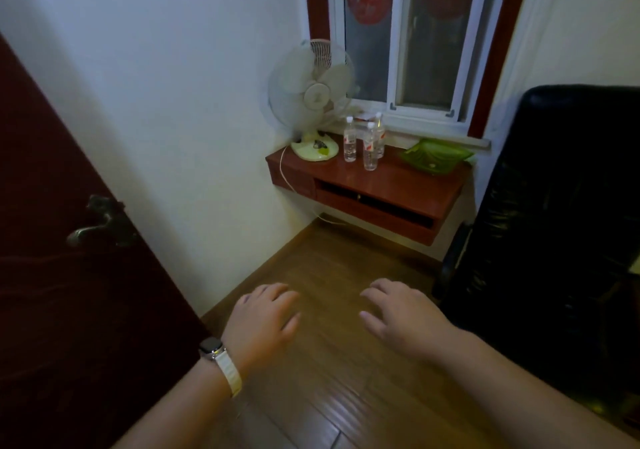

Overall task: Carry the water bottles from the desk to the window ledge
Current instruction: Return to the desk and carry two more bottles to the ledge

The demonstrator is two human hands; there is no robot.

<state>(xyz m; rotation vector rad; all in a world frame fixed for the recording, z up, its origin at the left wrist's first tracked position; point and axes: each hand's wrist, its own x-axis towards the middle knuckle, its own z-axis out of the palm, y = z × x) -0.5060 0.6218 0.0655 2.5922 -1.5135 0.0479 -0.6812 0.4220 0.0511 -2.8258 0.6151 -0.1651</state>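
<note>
Standing upright near the back edge of the desk (398, 185), three water bottles are being recorded: the left bottle (349, 144), the front bottle (370, 152) and the rear bottle (380, 133). They are being seen close together, white caps on, roughly midway along the desk; whether they are touching cannot be told. All three are being carried by the desk, not by the window ledge (446, 135), which is running just behind the desk's back edge. A white fan (313, 92) is being borne at the back left corner, just beside the left bottle. A green tray (437, 156) is being borne toward the back right corner, apart from the bottles.

Both hands are being held out, palms down, above the wooden floor (329, 379), well apart from the desk. The left hand (263, 317) is being held slack, fingers loosely spread, nothing in it; a watch (212, 347) is being worn on its wrist. The right hand (405, 320) is likewise being held slack, gripping nothing. A dark red door (52, 241) is being seen at the left, a black chair (561, 206) at the right beside the desk.
</note>
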